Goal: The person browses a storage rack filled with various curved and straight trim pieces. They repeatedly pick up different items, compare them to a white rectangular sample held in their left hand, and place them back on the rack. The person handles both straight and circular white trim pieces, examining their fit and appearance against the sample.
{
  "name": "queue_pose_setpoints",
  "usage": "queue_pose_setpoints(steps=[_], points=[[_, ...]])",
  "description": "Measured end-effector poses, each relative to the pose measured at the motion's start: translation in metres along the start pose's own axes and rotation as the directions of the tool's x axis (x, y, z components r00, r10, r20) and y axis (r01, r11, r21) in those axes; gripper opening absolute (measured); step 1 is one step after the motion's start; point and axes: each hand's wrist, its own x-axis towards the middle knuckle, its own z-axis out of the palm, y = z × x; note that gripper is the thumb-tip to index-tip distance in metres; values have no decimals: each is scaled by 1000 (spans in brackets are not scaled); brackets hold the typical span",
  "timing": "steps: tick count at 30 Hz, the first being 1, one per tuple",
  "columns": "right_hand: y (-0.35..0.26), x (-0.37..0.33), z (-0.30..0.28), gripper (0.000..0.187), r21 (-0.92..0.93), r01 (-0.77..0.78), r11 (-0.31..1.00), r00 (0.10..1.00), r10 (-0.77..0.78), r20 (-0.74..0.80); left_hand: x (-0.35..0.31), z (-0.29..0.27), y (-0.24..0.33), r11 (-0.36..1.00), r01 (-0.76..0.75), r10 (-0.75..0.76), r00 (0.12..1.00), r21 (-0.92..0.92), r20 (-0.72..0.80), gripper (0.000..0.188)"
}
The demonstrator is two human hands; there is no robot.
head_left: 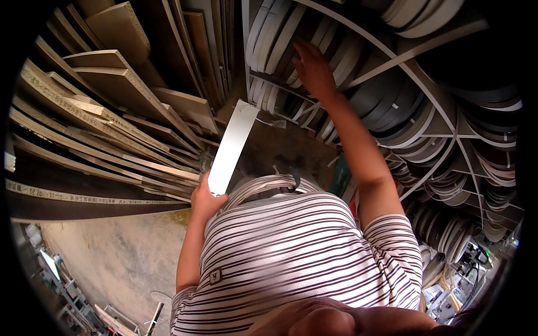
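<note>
My left hand [205, 200] is closed around the lower end of a long, narrow white board [231, 150], which points up and away from my body. My right arm reaches up to a rack on the right. There my right hand [315, 71] has its fingers stretched out and apart, in front of upright rolls of edge banding [278, 42] in white and pale tones. Whether the fingertips touch a roll I cannot tell. Just right of the hand are dark grey rolls [376, 103].
Many cut panels [106, 126] of particle board lean in stacks along the left. Pale metal rack bars [392, 54] cross in front of the rolls on the right. The bare floor [123, 252] shows at lower left. Cluttered equipment [473, 257] stands at lower right.
</note>
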Motion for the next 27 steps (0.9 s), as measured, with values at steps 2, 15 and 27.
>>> queue_pose_setpoints(steps=[2, 15, 27], points=[[7, 39, 18, 45, -132, 20, 991, 1000, -20, 1, 5, -9, -9, 1000, 17, -16, 999, -14, 32, 87], [73, 159, 99, 67, -430, -326, 842, 929, 369, 18, 28, -16, -23, 994, 61, -59, 998, -88, 20, 81], [-23, 97, 86, 36, -354, -286, 891, 955, 295, -30, 39, 4, -16, 920, 43, -66, 997, -389, -46, 76]])
